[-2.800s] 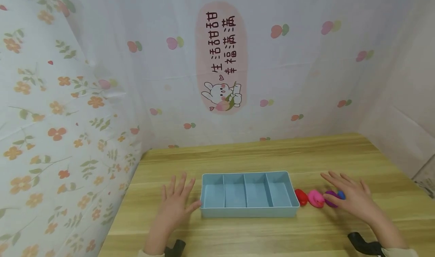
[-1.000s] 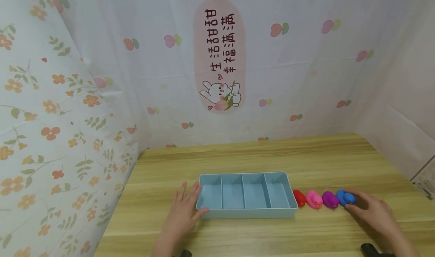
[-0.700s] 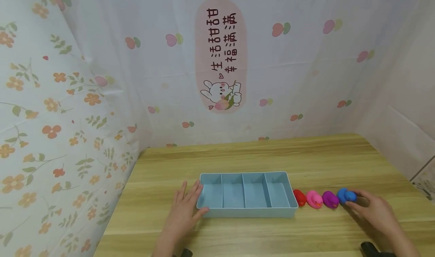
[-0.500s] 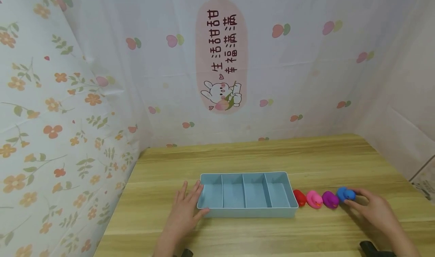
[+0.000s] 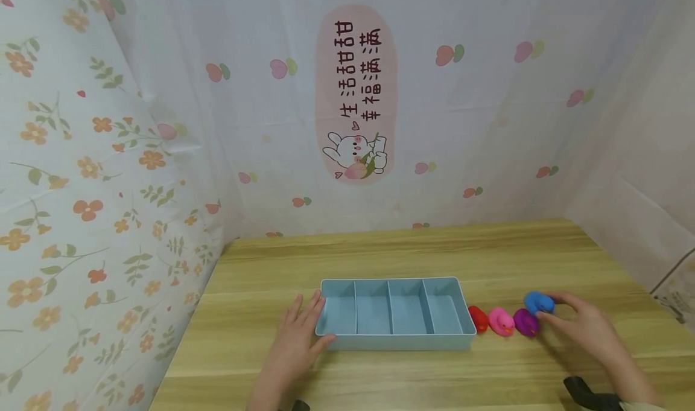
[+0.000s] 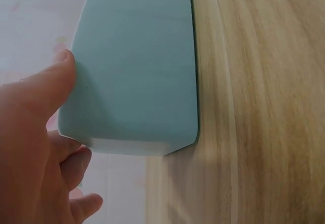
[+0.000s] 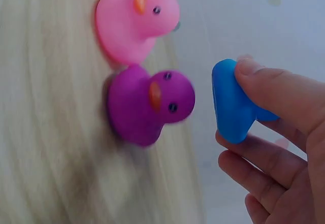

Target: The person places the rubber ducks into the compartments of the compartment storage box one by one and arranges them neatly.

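My right hand pinches a blue rubber duck between thumb and fingers. In the right wrist view, the blue duck is raised off the table, tilted, beside the purple duck. Pink and red ducks continue the row leftward, the red one nearest the box. My left hand rests on the left end of a light-blue divided box, fingers spread along the rim and thumb at the front corner. In the left wrist view the thumb touches the box's wall. The box's compartments hold nothing.
The box and ducks stand on a wood-grain table. A printed cloth hangs behind it, and a floral cloth hangs along the left side. Another pale cloth borders the right side.
The right hand came down to the blue duck at the row's right end, took hold of it and lifted it leftward. The left hand moved onto the box's left end.
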{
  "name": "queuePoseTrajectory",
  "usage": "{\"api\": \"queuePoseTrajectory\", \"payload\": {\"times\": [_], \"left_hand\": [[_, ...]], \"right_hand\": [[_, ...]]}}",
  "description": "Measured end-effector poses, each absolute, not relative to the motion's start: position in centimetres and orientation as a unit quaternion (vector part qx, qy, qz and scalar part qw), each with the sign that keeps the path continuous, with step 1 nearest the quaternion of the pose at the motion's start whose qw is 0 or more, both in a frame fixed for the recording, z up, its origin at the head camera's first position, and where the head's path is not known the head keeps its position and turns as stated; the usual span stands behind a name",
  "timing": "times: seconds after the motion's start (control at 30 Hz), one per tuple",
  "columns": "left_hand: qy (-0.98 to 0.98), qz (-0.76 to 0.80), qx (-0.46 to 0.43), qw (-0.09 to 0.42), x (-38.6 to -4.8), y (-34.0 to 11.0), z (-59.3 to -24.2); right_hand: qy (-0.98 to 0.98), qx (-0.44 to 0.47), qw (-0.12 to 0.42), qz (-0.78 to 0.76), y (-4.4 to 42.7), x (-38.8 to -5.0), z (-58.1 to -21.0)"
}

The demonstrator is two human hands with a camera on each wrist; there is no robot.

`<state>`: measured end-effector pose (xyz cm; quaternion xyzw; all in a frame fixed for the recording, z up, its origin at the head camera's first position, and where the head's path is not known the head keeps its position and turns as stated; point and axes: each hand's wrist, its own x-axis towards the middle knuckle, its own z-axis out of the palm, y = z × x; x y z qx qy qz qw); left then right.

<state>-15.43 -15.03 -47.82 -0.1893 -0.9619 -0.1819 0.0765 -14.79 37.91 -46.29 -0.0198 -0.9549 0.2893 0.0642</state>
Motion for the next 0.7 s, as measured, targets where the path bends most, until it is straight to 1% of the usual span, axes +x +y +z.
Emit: {"api": "queuePoseTrajectory", "payload": {"times": [0.2,0.4,0.7], "left_hand": [[-0.960,-0.190,-0.193,0.072,-15.5,-15.1,-47.8],[-0.958,-0.196,-0.196,0.077,-15.4,-15.1,-47.8],[-0.957,-0.200,-0.195,0.077,-15.4,-15.0,-47.8]], "right_hand": [[-0.945,-0.001,0.078,0.319,36.3,-15.1,-45.8],[-0.945,0.026,0.112,0.307,34.4,-15.4,-45.4],[-0.937,0.054,0.136,0.316,31.6,-15.8,-44.5]]}}
